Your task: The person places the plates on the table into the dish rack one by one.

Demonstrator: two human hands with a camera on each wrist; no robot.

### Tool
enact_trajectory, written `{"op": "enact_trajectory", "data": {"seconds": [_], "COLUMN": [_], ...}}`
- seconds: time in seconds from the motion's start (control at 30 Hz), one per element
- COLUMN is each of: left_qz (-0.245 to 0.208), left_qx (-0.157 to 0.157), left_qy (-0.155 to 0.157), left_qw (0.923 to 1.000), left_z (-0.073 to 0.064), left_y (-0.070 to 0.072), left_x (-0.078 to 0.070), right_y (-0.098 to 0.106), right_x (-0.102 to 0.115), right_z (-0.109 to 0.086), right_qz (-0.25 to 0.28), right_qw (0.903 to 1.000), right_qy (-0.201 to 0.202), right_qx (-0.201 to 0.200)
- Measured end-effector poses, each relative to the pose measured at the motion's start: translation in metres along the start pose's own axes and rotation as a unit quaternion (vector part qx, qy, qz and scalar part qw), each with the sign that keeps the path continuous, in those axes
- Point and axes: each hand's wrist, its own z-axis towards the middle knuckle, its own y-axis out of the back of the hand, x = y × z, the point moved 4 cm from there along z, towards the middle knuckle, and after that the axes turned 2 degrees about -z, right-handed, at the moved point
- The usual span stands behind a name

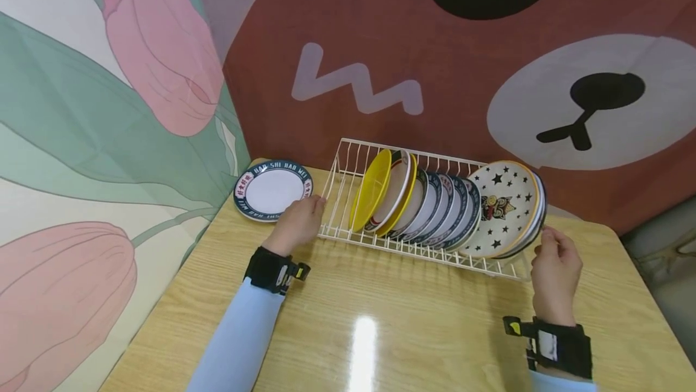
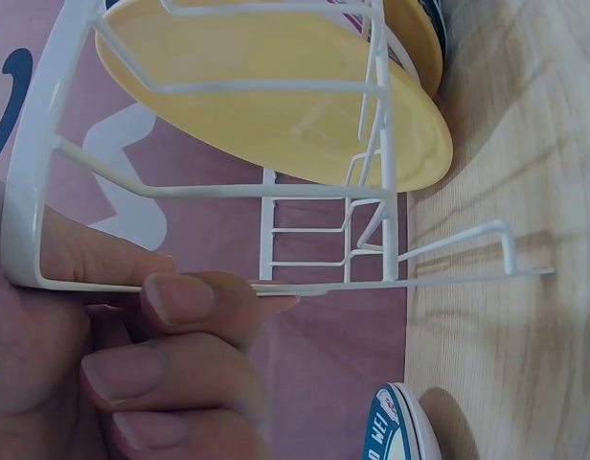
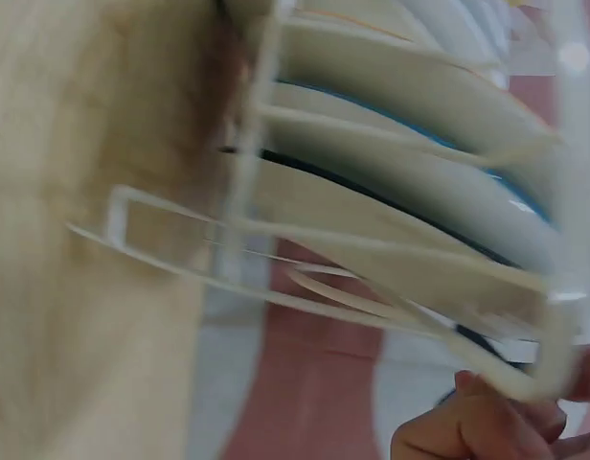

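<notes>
A white wire dish rack (image 2: 276, 192) spans the space between both hands, with plates standing on edge in it. My left hand (image 1: 298, 223) grips its left end; in the left wrist view the thumb and fingers curl round the end wire. At the opposite end, my right hand (image 1: 558, 268) holds the corner of the frame, its fingers partly cut off in the blurred right wrist view. Yellow plates (image 1: 375, 192) lean at the left of the row, several blue-rimmed plates fill the middle, and a cream plate with black stars (image 1: 511, 199) faces outward at the right.
Left of the rack, a blue-rimmed white plate (image 1: 274, 189) lies flat on the wooden table (image 1: 435, 325), close to the left hand. A brown wall with a cartoon bear (image 1: 380, 17) rises right behind the rack. The table's right edge is beyond the right hand.
</notes>
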Motion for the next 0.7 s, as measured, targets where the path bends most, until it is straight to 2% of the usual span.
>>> {"op": "enact_trajectory", "data": {"seconds": [0.2, 0.4, 0.7], "left_qz": [0.007, 0.013, 0.007], "left_qx": [0.001, -0.002, -0.002], "left_qy": [0.001, -0.002, -0.005], "left_qw": [1.0000, 0.9999, 1.0000], "left_z": [0.001, 0.002, 0.002], "left_y": [-0.001, -0.004, -0.002], "left_x": [0.001, -0.001, 0.001], "right_y": [-0.013, -0.011, -0.017], "right_x": [-0.026, -0.028, -0.027], "right_z": [0.004, 0.004, 0.008], "right_qz": [-0.026, -0.134, -0.156], "right_qw": [0.9980, 0.9892, 0.9851], "right_qy": [-0.039, 0.002, 0.023], "right_qx": [0.041, 0.059, 0.069]}}
